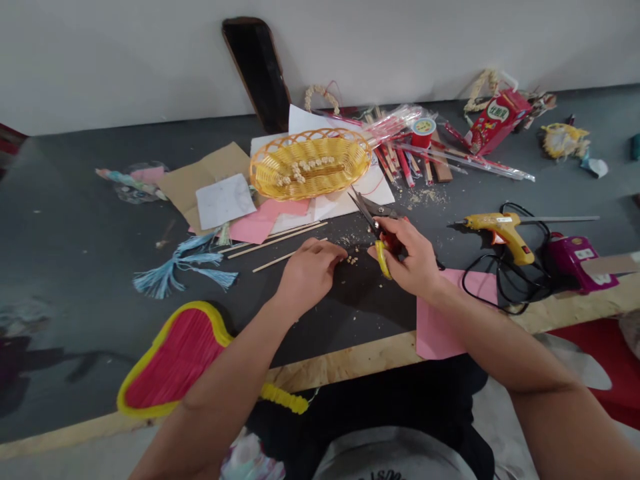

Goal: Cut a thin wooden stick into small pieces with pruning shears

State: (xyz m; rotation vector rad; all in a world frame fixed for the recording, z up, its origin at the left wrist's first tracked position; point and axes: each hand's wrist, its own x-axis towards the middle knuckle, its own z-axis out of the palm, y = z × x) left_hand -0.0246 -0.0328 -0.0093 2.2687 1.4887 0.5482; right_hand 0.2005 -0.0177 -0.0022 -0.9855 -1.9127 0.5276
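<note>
One pair of scissors (pixel 377 228) is at the middle of the frame, its blades pointing to the upper left; the right hand (pixel 411 259) has its fingers clamped on the handles. Just left of it, the left hand (pixel 311 270) curls over a scatter of small pale bits (pixel 351 261), too many and too tiny to count; whether its fingertips pinch one, I cannot tell. At least three thin sticks (pixel 273 263) lie beyond the left hand.

Above centre sits one yellow woven basket (pixel 310 190) with a cluster of pale pieces inside. To its right stand one spool (pixel 422 137) of red thread and, at upper right, one red carton (pixel 500 120). One phone (pixel 257 73) leans against the wall at upper centre-left.

Left of centre are one brown sheet (pixel 183 190), one small white sheet (pixel 225 200) on it and blue tassels (pixel 167 272). One red fan (pixel 175 363) with a yellow rim lies at lower left. On the right are one yellow glue gun (pixel 503 232) and one purple box (pixel 577 263).
</note>
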